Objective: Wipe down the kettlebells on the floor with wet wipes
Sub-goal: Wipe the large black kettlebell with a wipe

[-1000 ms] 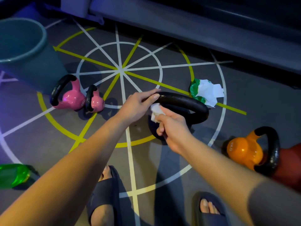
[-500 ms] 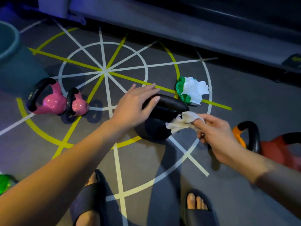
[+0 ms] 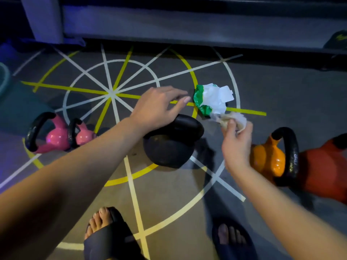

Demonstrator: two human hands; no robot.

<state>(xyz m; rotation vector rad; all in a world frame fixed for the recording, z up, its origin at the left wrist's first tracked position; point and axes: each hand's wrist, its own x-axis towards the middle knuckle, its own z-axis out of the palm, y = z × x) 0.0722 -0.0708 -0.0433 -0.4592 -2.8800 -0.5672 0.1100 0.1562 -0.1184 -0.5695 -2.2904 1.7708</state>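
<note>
The lined floor (image 3: 281, 91) is being occupied by a black kettlebell (image 3: 169, 147) at the middle, a red kettlebell (image 3: 323, 166) and an orange kettlebell (image 3: 268, 158) at the right, and two pink kettlebells (image 3: 56, 136) at the left. The left hand (image 3: 157, 106) is being held over the black handle, fingers loosely spread, gripping nothing. A crumpled wipe (image 3: 234, 121) is being pinched in the right hand (image 3: 236, 143), just beside the wipe packet (image 3: 212, 100).
</note>
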